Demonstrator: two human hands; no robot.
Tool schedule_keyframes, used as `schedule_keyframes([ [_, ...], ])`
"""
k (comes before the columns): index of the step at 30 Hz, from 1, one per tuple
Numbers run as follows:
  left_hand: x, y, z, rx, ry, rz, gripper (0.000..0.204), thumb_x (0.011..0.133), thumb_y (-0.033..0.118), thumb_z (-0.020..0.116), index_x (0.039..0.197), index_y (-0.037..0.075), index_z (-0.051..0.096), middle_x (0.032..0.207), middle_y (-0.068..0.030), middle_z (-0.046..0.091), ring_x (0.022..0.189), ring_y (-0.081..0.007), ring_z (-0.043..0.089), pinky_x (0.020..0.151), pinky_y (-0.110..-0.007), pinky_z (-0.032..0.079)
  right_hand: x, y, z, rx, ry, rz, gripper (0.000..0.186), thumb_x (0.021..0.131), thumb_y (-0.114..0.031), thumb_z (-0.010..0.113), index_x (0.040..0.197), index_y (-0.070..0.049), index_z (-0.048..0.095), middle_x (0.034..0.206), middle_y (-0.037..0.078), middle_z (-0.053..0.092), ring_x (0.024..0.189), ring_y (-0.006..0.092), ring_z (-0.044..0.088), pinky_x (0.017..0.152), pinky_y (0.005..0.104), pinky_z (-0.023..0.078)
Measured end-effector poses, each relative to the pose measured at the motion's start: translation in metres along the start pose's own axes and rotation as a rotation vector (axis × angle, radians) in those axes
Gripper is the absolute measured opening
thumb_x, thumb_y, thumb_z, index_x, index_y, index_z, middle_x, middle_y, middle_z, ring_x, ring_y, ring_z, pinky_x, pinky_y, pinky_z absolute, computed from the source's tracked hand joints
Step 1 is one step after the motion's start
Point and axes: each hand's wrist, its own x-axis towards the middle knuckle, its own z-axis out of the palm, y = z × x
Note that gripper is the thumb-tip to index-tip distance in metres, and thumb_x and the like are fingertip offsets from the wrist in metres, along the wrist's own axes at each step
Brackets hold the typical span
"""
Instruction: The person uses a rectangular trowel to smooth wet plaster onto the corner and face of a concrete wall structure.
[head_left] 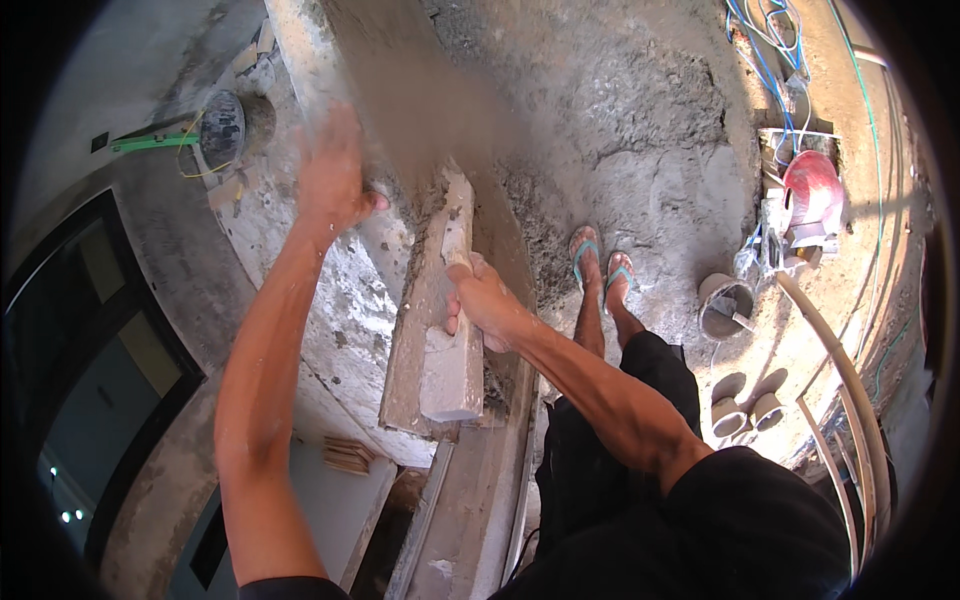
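Head view: from afar I am watching the bare right hand [484, 303] clamping around a long, pale, mortar-caked, bar-handled board [452, 372] at the frame's centre, over a grey, mortar-smeared concrete ledge [368, 50]. Upper left of centre, the bare left hand [335, 180] is blurring; I cannot tell whether it is gripping anything. I am worrying that uneven one-handed pressure could be tilting the board, its edge gouging the ledge.

Left hand [335, 178] outstretched, blurred; right hand [485, 305] curled, gripping.
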Motion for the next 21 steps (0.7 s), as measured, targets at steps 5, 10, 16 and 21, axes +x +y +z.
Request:
schedule_keyframes([
  [5,-0.003,0.0,-0.004,0.066,-0.067,0.04,0.145,0.057,0.032,0.096,0.163,0.004,0.001,0.169,-0.02,0.019,0.154,-0.0346,0.026,0.126,-0.059,0.008,-0.082,0.0,0.043,0.02,-0.039,-0.173,0.062,0.106,-0.024,0.048,0.156,-0.002,0.02,0.07,0.006,0.053,0.05,0.0167,0.055,0.044,0.0352,0.049],
  [10,-0.005,-0.005,-0.003,0.079,-0.077,0.001,0.148,0.056,0.033,0.095,0.164,0.005,-0.002,0.169,-0.0193,0.018,0.155,-0.0357,0.024,0.125,-0.062,0.005,-0.095,-0.038,0.004,0.073,-0.206,-0.349,0.061,0.108,-0.03,0.046,0.161,-0.011,0.02,0.069,0.004,0.05,0.048,0.0142,0.051,0.041,0.0339,0.048],
  [16,-0.001,0.0,-0.011,0.026,-0.058,-0.003,0.151,0.054,0.036,0.095,0.163,0.001,-0.004,0.17,-0.0196,0.013,0.155,-0.0362,0.024,0.127,-0.058,0.005,0.103,-0.007,-0.115,0.144,0.184,-0.138,0.034,0.102,-0.027,0.049,0.13,-0.008,0.047,0.071,0.005,0.05,0.051,0.0172,0.05,0.044,0.0372,0.048],
  [21,-0.001,0.002,-0.005,-0.012,-0.029,0.016,0.149,0.055,0.038,0.094,0.163,0.001,-0.002,0.17,-0.0205,0.015,0.155,-0.0368,0.024,0.126,-0.059,0.006,0.191,-0.004,-0.106,0.078,0.147,-0.026,0.025,0.101,-0.025,0.05,0.114,-0.003,0.051,0.07,0.004,0.048,0.052,0.0161,0.048,0.045,0.0362,0.046],
])
